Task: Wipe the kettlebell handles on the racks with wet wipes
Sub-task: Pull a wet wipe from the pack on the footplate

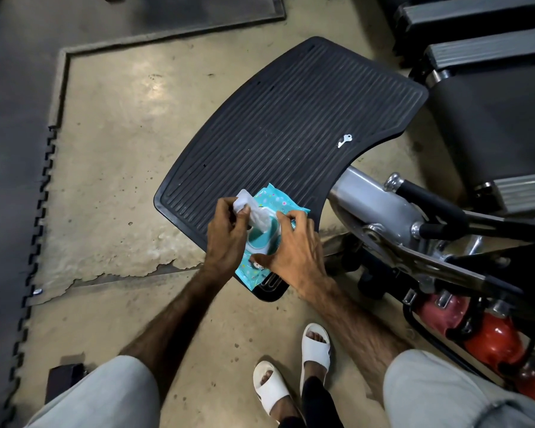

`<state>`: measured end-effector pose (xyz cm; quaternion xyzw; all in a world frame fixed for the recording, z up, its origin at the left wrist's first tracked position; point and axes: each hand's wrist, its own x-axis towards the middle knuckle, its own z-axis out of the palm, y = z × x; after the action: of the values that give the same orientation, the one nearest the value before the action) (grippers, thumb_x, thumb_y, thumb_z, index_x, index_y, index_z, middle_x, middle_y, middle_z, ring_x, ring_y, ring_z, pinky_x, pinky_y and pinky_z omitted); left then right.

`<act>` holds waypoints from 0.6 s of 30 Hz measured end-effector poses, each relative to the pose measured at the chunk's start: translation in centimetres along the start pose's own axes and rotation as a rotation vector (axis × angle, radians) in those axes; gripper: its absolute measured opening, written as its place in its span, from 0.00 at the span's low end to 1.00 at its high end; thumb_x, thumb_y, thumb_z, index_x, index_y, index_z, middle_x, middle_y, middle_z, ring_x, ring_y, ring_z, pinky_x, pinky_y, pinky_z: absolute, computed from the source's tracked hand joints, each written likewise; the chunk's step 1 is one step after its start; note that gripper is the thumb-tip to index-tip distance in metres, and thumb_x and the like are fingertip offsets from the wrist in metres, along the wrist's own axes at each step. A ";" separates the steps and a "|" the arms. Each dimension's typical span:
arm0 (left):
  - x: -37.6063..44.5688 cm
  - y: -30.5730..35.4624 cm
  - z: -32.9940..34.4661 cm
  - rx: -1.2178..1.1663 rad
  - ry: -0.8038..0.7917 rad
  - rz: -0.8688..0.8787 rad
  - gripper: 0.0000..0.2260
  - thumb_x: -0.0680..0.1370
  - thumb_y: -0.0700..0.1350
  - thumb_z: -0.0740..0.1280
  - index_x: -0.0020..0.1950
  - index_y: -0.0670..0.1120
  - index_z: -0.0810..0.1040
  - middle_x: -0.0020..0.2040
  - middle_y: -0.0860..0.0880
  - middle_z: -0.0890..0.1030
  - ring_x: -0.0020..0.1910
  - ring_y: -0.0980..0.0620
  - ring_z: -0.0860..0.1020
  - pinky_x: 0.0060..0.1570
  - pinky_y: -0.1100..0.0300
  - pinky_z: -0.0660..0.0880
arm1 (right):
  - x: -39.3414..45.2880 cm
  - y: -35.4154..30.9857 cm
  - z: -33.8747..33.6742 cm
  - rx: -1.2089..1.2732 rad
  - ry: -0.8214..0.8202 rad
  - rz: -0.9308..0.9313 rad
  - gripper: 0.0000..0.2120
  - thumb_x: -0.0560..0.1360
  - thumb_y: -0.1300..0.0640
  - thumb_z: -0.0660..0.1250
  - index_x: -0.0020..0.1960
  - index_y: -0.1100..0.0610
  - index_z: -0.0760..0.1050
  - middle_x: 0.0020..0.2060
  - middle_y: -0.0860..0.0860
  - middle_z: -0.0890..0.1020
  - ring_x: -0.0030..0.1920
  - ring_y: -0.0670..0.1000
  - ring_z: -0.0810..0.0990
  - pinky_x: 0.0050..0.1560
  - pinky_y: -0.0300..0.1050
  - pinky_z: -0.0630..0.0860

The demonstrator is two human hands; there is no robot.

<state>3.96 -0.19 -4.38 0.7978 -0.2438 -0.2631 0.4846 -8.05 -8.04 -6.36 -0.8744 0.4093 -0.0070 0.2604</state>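
Where ribs run — key (344, 140), perhaps.

Pale grey short sleeves (105, 393), bare forearms, white slide sandals (315, 350) (open-toed)

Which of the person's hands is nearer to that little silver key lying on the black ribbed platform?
The right hand. It rests on the wipes pack below the key; the left hand, pinching a wipe, sits farther left.

wipes pack (272, 208) on platform (291, 118) — key (344, 140) right
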 end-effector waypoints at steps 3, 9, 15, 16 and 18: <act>0.2 0.4 -0.1 0.045 -0.034 0.008 0.09 0.78 0.54 0.66 0.52 0.50 0.74 0.49 0.48 0.82 0.49 0.49 0.82 0.47 0.44 0.81 | 0.0 -0.1 -0.1 -0.002 -0.024 0.002 0.51 0.60 0.30 0.75 0.74 0.53 0.62 0.64 0.52 0.66 0.61 0.52 0.68 0.60 0.48 0.73; 0.0 1.2 -0.1 -0.015 0.093 0.117 0.04 0.79 0.46 0.67 0.50 0.47 0.77 0.44 0.47 0.81 0.44 0.50 0.80 0.44 0.51 0.80 | 0.1 -0.1 -0.2 -0.010 -0.045 0.005 0.51 0.60 0.30 0.74 0.74 0.53 0.61 0.65 0.53 0.65 0.62 0.53 0.68 0.63 0.49 0.72; 0.1 1.8 -0.5 -0.095 0.168 0.085 0.05 0.81 0.46 0.63 0.50 0.46 0.75 0.44 0.44 0.79 0.42 0.52 0.76 0.42 0.49 0.76 | 0.3 -0.1 -0.8 0.016 -0.111 0.021 0.50 0.61 0.30 0.74 0.74 0.53 0.61 0.66 0.53 0.65 0.64 0.54 0.68 0.65 0.51 0.72; 0.1 1.9 -0.5 -0.120 0.156 0.069 0.05 0.81 0.46 0.63 0.50 0.45 0.75 0.44 0.43 0.79 0.43 0.52 0.77 0.42 0.50 0.76 | 0.3 -0.1 -1.0 0.021 -0.127 0.021 0.49 0.62 0.32 0.75 0.74 0.52 0.62 0.66 0.53 0.65 0.64 0.54 0.67 0.65 0.51 0.72; 0.1 1.9 -0.7 -0.135 0.085 0.043 0.06 0.80 0.45 0.63 0.49 0.44 0.76 0.44 0.42 0.80 0.42 0.51 0.77 0.42 0.51 0.76 | 0.4 0.0 -1.4 0.085 -0.099 0.009 0.37 0.69 0.41 0.74 0.73 0.51 0.66 0.65 0.50 0.67 0.64 0.52 0.67 0.64 0.48 0.71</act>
<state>4.20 -0.60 -2.38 0.7682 -0.2220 -0.2345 0.5528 -8.13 -9.00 -5.21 -0.8600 0.3994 0.0202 0.3171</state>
